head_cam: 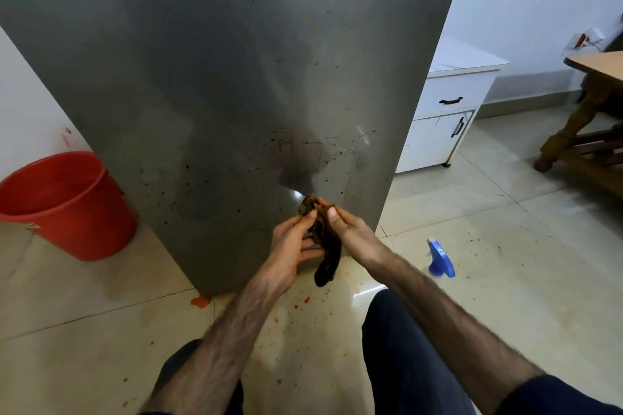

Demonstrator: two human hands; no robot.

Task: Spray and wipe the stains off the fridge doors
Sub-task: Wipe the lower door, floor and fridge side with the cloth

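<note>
Head view: the fridge door (236,77) is judged only partly cleaned; dark and reddish specks are seen across its lower half, with damp streaks above them. Wiping is judged to remain. The spray bottle (441,259) is set on the floor (505,246), just right of the fridge. A dark cloth (325,246) is pinched between both hands in front of the door's lower edge: left hand (291,246) and right hand (350,234) are curled around it, thumbs pressed on its top end
</note>
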